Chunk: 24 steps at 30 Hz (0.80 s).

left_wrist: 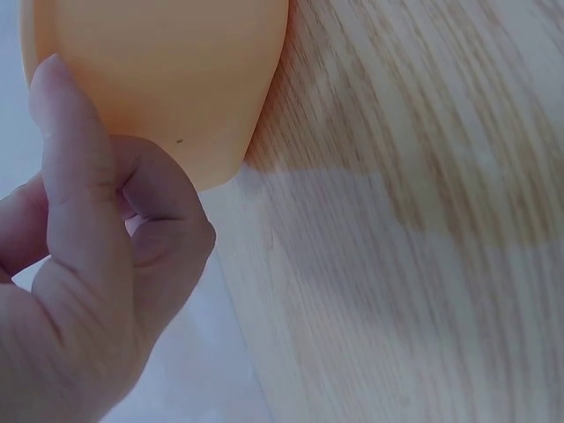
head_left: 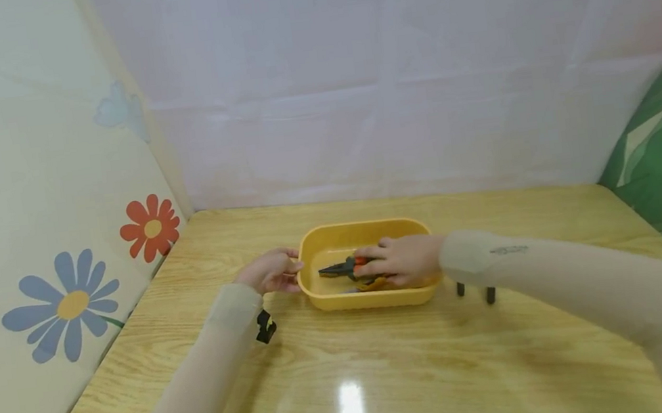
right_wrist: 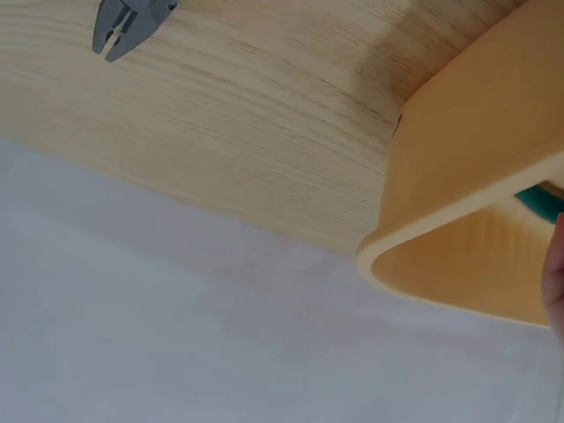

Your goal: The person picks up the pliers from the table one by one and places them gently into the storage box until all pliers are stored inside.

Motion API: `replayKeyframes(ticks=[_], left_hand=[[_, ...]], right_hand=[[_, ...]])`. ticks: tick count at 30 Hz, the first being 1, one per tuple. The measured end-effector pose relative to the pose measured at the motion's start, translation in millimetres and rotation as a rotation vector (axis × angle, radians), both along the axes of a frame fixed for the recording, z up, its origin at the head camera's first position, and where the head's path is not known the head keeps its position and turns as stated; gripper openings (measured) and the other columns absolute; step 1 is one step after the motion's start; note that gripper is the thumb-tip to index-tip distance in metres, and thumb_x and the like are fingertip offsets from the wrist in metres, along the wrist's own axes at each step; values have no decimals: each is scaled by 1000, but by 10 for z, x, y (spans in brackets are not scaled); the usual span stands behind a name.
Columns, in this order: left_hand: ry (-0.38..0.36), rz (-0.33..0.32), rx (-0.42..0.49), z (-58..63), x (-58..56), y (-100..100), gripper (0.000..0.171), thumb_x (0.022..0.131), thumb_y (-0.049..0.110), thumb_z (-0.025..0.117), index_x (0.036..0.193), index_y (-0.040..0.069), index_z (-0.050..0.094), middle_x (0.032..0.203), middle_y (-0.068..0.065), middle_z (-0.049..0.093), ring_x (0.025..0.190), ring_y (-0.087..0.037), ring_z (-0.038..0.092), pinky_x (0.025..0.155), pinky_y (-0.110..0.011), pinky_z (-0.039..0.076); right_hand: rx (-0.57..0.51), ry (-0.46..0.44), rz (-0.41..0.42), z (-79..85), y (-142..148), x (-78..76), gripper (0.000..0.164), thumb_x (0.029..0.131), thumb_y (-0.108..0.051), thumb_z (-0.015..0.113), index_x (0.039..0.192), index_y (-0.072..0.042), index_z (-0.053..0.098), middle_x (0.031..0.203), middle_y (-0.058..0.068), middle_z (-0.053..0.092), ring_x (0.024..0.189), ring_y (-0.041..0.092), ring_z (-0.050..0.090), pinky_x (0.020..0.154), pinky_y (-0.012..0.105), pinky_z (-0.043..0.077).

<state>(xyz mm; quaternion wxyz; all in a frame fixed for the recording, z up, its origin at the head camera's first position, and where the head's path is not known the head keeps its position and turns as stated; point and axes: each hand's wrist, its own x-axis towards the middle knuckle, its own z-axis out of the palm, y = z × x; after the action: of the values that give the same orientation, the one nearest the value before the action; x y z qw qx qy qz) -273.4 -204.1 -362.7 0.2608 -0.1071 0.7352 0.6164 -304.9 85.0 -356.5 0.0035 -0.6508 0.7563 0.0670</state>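
A yellow plastic basket (head_left: 372, 300) stands on the wooden table. My left hand (head_left: 271, 272) holds its left end; in the left wrist view the thumb (left_wrist: 75, 167) lies against the rim and the other fingers bend outside the wall. Inside the basket, my right hand (head_left: 404, 259) grips long-nose pliers (head_left: 335, 270) by their red-and-black handles, the dark nose pointing left. Something yellow (head_left: 370, 284) lies under those fingers, mostly hidden. The right wrist view shows a teal curved piece (right_wrist: 539, 204) inside the basket near a fingertip; what it belongs to is hidden.
Right of the basket, another pair of pliers lies on the table: grey jaws (right_wrist: 132, 26) show in the right wrist view, dark handle ends (head_left: 491, 294) below my right forearm. A small black object (head_left: 265, 327) is beside my left wrist. White cloth (head_left: 385, 146) hangs behind.
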Motion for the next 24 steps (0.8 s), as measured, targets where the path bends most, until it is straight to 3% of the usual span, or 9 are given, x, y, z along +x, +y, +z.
replayKeyframes(ticks=[3, 8, 17, 24], left_hand=[[-2, 8, 4, 4, 1, 15, 33, 101, -1, 42, 134, -4, 37, 88, -10, 48, 63, -15, 51, 52, -19, 52], [-6, 13, 1, -1, -5, 35, 33, 101, -1, 42, 134, -4, 38, 88, -10, 48, 62, -15, 52, 52, -19, 52], [-5, 25, -15, 7, -13, 41, 32, 101, -1, 42, 132, -4, 37, 88, -10, 45, 65, -15, 51, 52, -20, 52], [-7, 22, -15, 1, -4, 21, 31, 102, -1, 42, 132, -4, 38, 87, -10, 46, 63, -14, 51, 52, -20, 52]], right_hand=[[20, 4, 18, -30, -39, -17, 48, 97, -15, 57, 143, -13, 45, 147, 20, 37, 89, 31, 52, 67, 37, 51], [97, -1, 28, -50, -82, -5, 46, 102, -22, 52, 146, -17, 42, 150, 19, 34, 106, 42, 54, 82, 47, 54], [122, 12, 51, -194, -74, -95, 47, 104, -28, 46, 149, -18, 38, 152, 18, 30, 116, 43, 51, 89, 47, 53], [151, 38, 21, -213, -3, -142, 54, 103, -31, 49, 153, -25, 29, 157, 12, 24, 125, 42, 45, 77, 45, 56]])
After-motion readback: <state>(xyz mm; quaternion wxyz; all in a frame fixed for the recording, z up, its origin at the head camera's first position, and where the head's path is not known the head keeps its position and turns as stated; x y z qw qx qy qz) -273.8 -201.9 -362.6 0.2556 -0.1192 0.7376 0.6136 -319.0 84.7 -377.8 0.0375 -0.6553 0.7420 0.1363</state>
